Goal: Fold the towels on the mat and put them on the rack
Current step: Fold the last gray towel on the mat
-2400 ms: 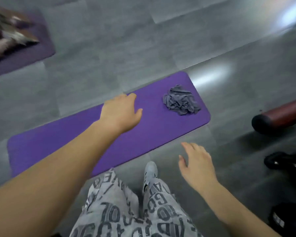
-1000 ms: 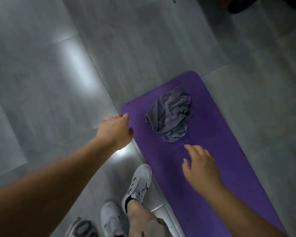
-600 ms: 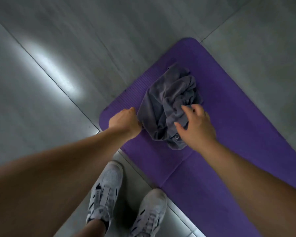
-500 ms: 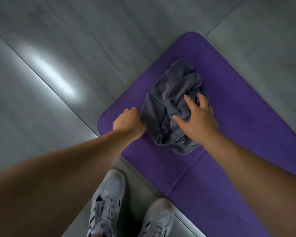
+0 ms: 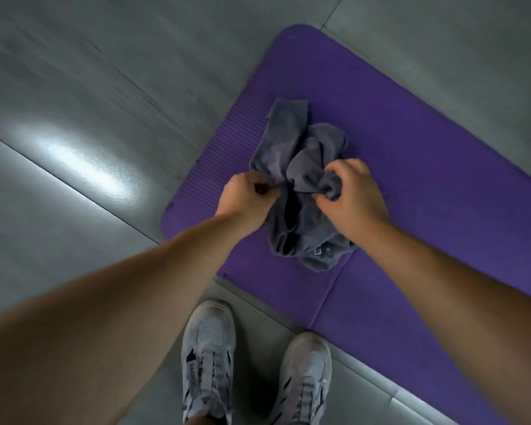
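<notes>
Lying crumpled on the mat (image 5: 411, 148), the towel (image 5: 292, 139) is gripped by left hand (image 5: 246, 204) and right hand (image 5: 353, 194), fingers (image 5: 339, 170) curled into its folds; judged soft, light, limp, best taken by corners

open mat (image 5: 411, 148) at right and above the crumpled towel (image 5: 288, 142); open grey floor (image 5: 105, 87) across the left; two shoes (image 5: 209, 348) crowd bottom centre.
</notes>
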A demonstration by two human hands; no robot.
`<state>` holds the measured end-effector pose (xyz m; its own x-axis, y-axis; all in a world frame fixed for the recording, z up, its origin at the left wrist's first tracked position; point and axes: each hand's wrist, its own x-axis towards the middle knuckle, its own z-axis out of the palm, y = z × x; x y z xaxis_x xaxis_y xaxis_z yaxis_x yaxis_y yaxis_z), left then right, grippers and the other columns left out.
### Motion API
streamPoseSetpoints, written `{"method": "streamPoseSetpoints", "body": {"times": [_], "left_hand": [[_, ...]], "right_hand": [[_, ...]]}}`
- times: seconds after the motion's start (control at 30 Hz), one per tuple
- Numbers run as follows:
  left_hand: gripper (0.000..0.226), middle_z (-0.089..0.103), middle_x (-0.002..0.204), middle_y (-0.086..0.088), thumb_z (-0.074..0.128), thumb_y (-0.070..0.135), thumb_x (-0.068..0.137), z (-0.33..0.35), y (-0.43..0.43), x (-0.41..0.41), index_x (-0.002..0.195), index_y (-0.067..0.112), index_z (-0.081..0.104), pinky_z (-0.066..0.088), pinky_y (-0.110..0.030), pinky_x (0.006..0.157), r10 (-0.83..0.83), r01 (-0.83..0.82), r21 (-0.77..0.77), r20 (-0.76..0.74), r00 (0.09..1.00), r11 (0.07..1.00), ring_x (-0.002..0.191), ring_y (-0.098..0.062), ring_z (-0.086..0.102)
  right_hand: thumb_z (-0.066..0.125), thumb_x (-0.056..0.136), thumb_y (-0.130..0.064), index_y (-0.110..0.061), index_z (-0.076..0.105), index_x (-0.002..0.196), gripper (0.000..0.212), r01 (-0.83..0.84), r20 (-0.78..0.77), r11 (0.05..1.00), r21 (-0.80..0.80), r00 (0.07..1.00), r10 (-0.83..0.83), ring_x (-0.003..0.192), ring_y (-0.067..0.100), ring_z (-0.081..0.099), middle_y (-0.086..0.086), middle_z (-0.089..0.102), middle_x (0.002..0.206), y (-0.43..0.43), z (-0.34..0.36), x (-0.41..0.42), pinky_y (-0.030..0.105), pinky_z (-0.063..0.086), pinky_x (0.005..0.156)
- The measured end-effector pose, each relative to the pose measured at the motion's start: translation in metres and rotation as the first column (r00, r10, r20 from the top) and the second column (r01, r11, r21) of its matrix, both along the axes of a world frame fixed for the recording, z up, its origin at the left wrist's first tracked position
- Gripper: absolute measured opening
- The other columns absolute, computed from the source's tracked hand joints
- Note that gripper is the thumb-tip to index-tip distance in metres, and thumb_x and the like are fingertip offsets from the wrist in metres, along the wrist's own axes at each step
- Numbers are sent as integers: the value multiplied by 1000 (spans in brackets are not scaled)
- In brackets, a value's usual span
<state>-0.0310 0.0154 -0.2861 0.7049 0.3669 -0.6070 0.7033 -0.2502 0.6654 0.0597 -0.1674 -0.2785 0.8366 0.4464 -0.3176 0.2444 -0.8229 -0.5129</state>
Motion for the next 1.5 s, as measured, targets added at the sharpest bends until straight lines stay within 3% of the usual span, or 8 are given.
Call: {"method": "streamPoseSetpoints", "body": {"times": [0.1, 0.2, 0.3, 0.4, 0.5, 0.77, 1.17, 1.5], "left_hand": [[29, 51, 74, 6, 65, 24, 91, 64, -17, -5, 66, 27, 50, 32, -7, 50, -86, 81, 59, 96, 992, 995, 62, -4, 45], [21, 58, 84, 3, 65, 26, 89, 136, -39, -10, 76, 30, 50, 39, -16, 60, -145, 146, -2, 111, 983, 989, 69, -3, 51], [17, 62, 71, 10, 68, 26, 88, 216, -62, -12, 80, 26, 53, 46, -27, 58, -212, 216, -31, 91, 973, 976, 60, -3, 54], [11, 66, 75, 7, 68, 29, 88, 288, -88, -13, 86, 24, 58, 55, -39, 65, -278, 280, -9, 92, 956, 960, 69, -10, 62], [10, 67, 79, 7, 67, 31, 88, 345, -121, -7, 89, 26, 59, 56, -46, 70, -336, 340, -18, 105, 936, 940, 73, -13, 64], [12, 63, 78, 8, 67, 26, 89, 413, -265, 10, 85, 25, 55, 49, -38, 61, -427, 430, 30, 195, 883, 902, 69, -10, 59], [19, 58, 74, 8, 71, 26, 88, 357, -570, 0, 78, 25, 54, 36, -29, 52, -524, 496, 199, 132, 841, 845, 62, -8, 53], [15, 61, 82, 6, 67, 26, 89, 130, -701, 10, 83, 22, 54, 37, -30, 58, -661, 605, 282, 180, 729, 744, 73, -17, 56]], "right_hand": [[84, 78, -18, -13, 62, 114, 43, 67, 26, 995, 75, 997, -69, 98, 15, 54, 2, 53, 121, -28, 64, -22, 18, 41, 68], [86, 76, -17, -12, 63, 113, 44, 138, 39, 986, 95, 989, -142, 103, 24, 58, 3, 55, 119, -57, 141, -45, 31, 50, 70], [87, 73, -13, -13, 62, 108, 42, 200, 49, 972, 123, 977, -207, 98, 22, 59, -4, 53, 115, -86, 224, -66, 9, 43, 71], [86, 73, -11, -14, 63, 107, 42, 281, 21, 951, 127, 958, -286, 96, 6, 51, -12, 47, 113, -118, 296, -81, -2, 37, 70], [85, 77, -15, -12, 63, 116, 44, 359, 4, 928, 103, 933, -361, 93, -4, 45, -8, 48, 119, -156, 353, -90, 3, 36, 70], [80, 80, -25, -13, 60, 121, 47, 466, 38, 881, 77, 882, -470, 94, 14, 56, 1, 54, 123, -297, 420, -101, 20, 45, 70], [75, 84, -30, -20, 56, 124, 46, 440, 55, 896, 59, 895, -443, 107, 27, 57, -1, 50, 127, -609, 348, -104, 32, 46, 67], [76, 82, -35, -18, 57, 126, 50, 583, 98, 807, -88, 812, -576, 113, 33, 55, 4, 52, 124, -772, 128, -122, 44, 54, 81]]}}
